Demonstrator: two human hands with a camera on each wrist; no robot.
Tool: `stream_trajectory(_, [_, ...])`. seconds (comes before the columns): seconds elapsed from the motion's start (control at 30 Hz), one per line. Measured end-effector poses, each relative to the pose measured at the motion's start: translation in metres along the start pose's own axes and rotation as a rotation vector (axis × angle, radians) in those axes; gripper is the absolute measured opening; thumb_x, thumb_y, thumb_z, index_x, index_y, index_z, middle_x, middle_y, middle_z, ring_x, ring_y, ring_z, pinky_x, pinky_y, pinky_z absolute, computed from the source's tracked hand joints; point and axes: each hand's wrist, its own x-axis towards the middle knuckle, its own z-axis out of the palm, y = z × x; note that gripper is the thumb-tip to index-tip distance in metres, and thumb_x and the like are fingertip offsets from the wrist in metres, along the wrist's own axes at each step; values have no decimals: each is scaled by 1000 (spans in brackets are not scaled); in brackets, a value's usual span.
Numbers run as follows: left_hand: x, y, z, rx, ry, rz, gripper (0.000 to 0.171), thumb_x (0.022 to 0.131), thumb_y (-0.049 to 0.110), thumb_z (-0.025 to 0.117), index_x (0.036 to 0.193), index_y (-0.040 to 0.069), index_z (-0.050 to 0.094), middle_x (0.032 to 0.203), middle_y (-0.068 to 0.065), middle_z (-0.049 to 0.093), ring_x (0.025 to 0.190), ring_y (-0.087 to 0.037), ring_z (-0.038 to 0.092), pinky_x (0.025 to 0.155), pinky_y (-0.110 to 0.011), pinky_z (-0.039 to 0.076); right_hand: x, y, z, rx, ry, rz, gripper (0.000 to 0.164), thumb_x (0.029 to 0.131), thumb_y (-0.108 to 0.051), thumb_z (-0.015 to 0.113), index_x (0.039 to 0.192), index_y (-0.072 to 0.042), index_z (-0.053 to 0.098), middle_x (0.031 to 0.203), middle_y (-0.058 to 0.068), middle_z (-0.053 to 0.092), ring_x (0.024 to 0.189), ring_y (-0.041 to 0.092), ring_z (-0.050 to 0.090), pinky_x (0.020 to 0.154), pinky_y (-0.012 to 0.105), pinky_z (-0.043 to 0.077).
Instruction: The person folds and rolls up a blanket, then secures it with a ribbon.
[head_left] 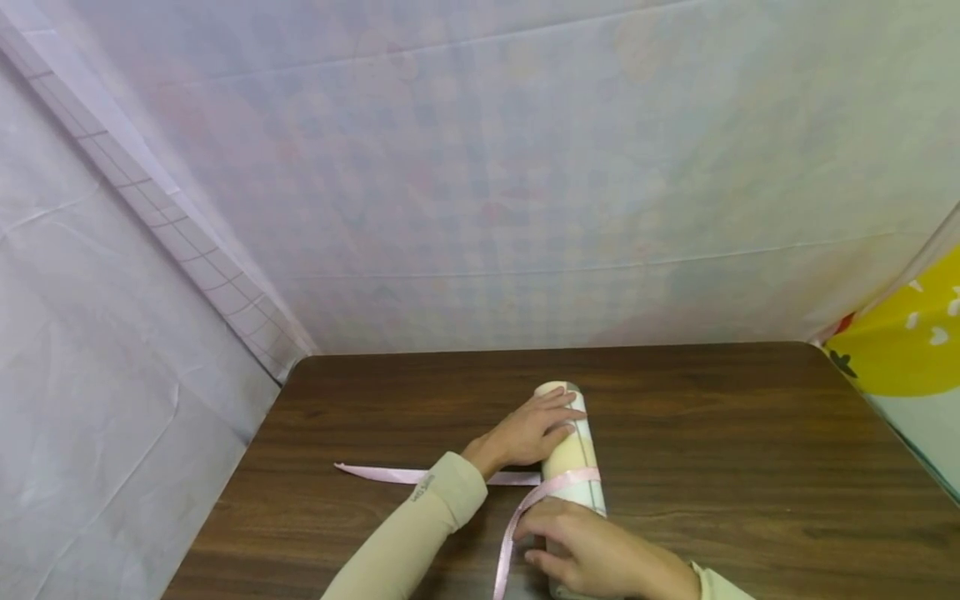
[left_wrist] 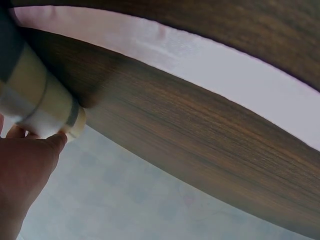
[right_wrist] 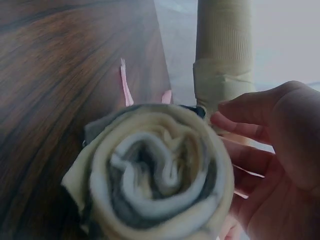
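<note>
Along the back hung a pale sheet point(head_left: 487, 183), w/ a dark wood table point(head_left: 750, 450) in front. Approx. mid-table lay the rolled cloth point(head_left: 567, 458). L hand point(head_left: 528, 433) rested across its far part, fingers slightly apart. R hand point(head_left: 588, 546) was at the near end, fingers bent; couldn't tell if they gripped anything. Pink ribbon point(head_left: 566, 480) crossed over btwn the hands, one tail running left under the L sleeve point(head_left: 408, 533).
</note>
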Motion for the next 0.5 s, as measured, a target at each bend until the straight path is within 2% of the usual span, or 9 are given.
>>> stream_trajectory(0.2, [1, -2, 2, 19, 18, 19, 37, 105, 22, 46, 139, 14, 58, 155, -12, 40, 149, -26, 27, 122, -43, 19, -9, 8, -1, -187, 141, -17, 19, 86, -13, 74, 102, -22, 68, 117, -8, 63, 110, 16, 58, 92, 41, 50])
stream_trajectory(0.33, [1, -3, 3, 30, 15, 18, 37, 105, 23, 44, 139, 14, 57, 155, -11, 40, 149, -25, 26, 122, -42, 19, -15, 12, 2, -268, 144, -14, 20, 91, -25, 71, 110, -18, 69, 125, -2, 63, 117, 22, 58, 96, 43, 49])
stream_trajectory(0.43, [1, -3, 2, 21, -4, 1, 38, 106, 25, 43, 141, 15, 56, 157, -10, 38, 150, -24, 24, 122, -42, 17, -21, 13, 6, -273, 112, -4, 31, 96, -37, 65, 120, -18, 68, 133, 1, 60, 125, 27, 56, 111, 37, 38])
stream_trajectory(0.5, [1, -2, 2, 17, -11, -10, 39, 107, 26, 42, 142, 16, 55, 158, -9, 37, 150, -23, 22, 122, -41, 16, -25, 15, 10, -273, 99, -7, 35, 97, -41, 63, 123, -18, 68, 137, 5, 59, 128, 32, 54, 119, 29, 23])
